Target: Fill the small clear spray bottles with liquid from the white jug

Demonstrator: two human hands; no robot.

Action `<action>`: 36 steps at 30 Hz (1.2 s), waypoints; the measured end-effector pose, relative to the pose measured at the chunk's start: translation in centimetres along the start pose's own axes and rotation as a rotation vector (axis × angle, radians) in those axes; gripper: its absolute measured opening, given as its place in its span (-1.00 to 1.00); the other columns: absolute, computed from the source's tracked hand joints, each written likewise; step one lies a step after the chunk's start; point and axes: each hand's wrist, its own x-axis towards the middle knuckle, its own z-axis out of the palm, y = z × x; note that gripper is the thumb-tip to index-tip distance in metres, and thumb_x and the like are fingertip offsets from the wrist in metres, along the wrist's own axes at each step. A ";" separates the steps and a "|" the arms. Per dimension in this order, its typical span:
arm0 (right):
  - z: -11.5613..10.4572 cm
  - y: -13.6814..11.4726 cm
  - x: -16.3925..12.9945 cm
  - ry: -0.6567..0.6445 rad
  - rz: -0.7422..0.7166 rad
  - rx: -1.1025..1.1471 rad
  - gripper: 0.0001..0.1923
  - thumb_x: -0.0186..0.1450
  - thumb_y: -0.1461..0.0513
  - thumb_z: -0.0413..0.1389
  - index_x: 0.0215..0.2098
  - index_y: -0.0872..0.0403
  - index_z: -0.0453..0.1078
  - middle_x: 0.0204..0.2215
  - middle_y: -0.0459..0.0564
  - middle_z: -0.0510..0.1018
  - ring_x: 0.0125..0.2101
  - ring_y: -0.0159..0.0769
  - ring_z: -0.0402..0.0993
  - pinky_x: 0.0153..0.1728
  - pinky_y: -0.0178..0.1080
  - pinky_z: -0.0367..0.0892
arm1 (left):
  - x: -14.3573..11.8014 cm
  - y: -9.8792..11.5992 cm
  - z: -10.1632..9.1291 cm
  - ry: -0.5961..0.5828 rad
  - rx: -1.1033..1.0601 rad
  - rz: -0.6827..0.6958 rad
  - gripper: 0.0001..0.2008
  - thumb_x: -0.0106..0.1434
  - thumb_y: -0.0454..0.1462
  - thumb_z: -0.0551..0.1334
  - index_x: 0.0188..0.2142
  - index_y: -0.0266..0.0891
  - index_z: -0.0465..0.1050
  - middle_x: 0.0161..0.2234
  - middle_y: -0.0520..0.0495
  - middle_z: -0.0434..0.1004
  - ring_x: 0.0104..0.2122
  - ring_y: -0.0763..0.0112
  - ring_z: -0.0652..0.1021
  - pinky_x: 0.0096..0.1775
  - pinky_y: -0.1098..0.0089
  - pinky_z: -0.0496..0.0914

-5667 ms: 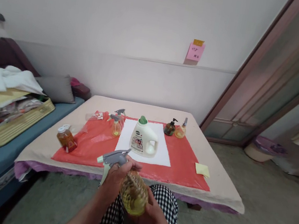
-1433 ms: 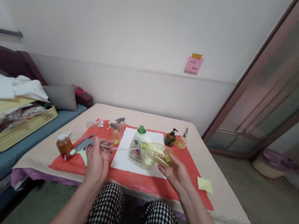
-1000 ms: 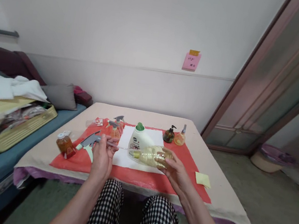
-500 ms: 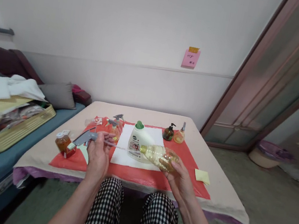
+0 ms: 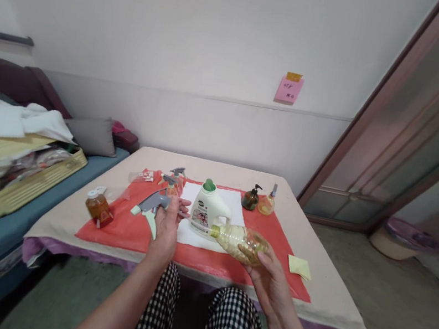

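Head view: left hand [image 5: 168,220], thumb and fingers closed round the neck of a grey trigger sprayer head [image 5: 158,200], whose pale green trigger [image 5: 152,223] hung beside the thumb side, nozzle pointing away to the left. Thin clear dip tube [image 5: 195,222], running out of that grip toward the right; its tip was at the neck of the bottle, though whether inside could not be told. Right hand [image 5: 268,274], wrapped round the base end of a clear ribbed plastic bottle [image 5: 238,240], pale yellow in tone, held nearly on its side with the neck toward the left hand. Just beyond and between the two grips: one cream detergent jug [image 5: 215,203], upright, green at the mouth, on a white mat [image 5: 239,213]. Under the mat, one red cloth [image 5: 124,230]. Beyond the left hand: two spray bottles [image 5: 172,186] with grey heads, standing close together. Further left of that grip: one jar of amber liquid [image 5: 98,209] with a white lid, tilted. Beyond the right hand: one dark pump bottle [image 5: 250,200], and just beside it one spray bottle of orange-yellow tint [image 5: 266,206]. Right of the right hand: one pale yellow paper [image 5: 300,267], near the table's edge.
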 end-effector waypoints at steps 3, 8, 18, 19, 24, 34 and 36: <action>1.3 0.7 -0.8 -0.006 -0.009 -0.010 -0.39 -0.06 0.11 0.47 -0.03 -0.13 0.51 0.00 -0.05 0.61 -0.05 -0.17 0.54 -0.08 -0.15 0.46 | -0.9 -0.8 0.9 -0.035 -0.040 -0.097 -0.60 0.19 0.08 0.36 -0.32 -0.22 0.48 -0.32 -0.08 0.61 -0.40 0.44 0.54 -0.32 0.43 0.42; 4.0 2.7 -2.9 -0.008 -0.043 0.023 -0.36 -0.06 0.10 0.47 -0.02 -0.17 0.44 0.05 -0.06 0.57 0.04 -0.09 0.50 0.08 -0.02 0.41 | -3.1 -1.9 2.1 -0.083 -0.122 -0.272 -0.54 0.18 0.14 0.33 -0.30 -0.22 0.47 -0.30 -0.13 0.64 -0.24 0.28 0.62 -0.10 0.28 0.46; 4.4 3.9 -5.6 0.039 -0.313 -0.226 -0.20 -0.05 0.09 0.48 0.10 -0.15 0.28 0.16 0.07 0.48 0.08 -0.03 0.49 0.03 -0.01 0.48 | -5.2 -0.8 0.9 -0.278 -0.185 -0.321 -0.69 0.29 -0.05 0.27 -0.16 -0.24 0.49 -0.10 -0.22 0.68 -0.07 0.11 0.64 -0.02 0.18 0.47; 4.5 4.0 -5.9 0.060 -0.352 -0.248 -0.19 -0.05 0.09 0.48 0.11 -0.11 0.27 0.13 0.11 0.50 0.06 -0.03 0.51 -0.01 -0.02 0.49 | -5.3 -0.5 0.9 -0.284 -0.122 -0.264 -0.72 0.29 -0.09 0.26 -0.15 -0.25 0.49 -0.10 -0.23 0.68 -0.06 0.12 0.64 -0.01 0.19 0.47; 4.7 5.0 -6.6 0.126 -0.437 -0.319 -0.15 -0.05 0.09 0.48 0.12 -0.01 0.23 0.06 0.18 0.56 0.01 -0.04 0.56 -0.06 -0.05 0.52 | -5.9 0.8 1.4 -0.258 0.022 -0.191 -0.75 0.33 -0.14 0.14 -0.21 -0.26 0.48 -0.16 -0.24 0.70 -0.10 0.15 0.65 0.01 0.18 0.47; 5.0 6.0 -6.1 -0.068 0.239 -0.186 -0.15 0.23 -0.38 0.00 0.02 0.16 0.44 -0.31 0.17 0.67 -0.61 -0.34 0.51 -0.64 -0.37 0.29 | -4.8 -1.1 -0.7 -0.323 0.220 -0.103 -0.67 0.37 -0.07 0.11 -0.32 -0.21 0.51 -0.22 -0.18 0.67 -0.13 0.19 0.62 0.01 0.22 0.44; 4.9 6.2 -6.3 -0.114 0.225 -0.218 -0.14 0.18 -0.37 0.08 0.12 0.10 0.41 -0.17 0.21 0.67 -0.53 -0.29 0.57 -0.63 -0.36 0.33 | -4.7 -0.9 -1.1 -0.256 0.312 -0.092 -0.62 0.38 -0.07 0.07 -0.37 -0.21 0.53 -0.24 -0.18 0.66 -0.16 0.19 0.60 -0.02 0.23 0.44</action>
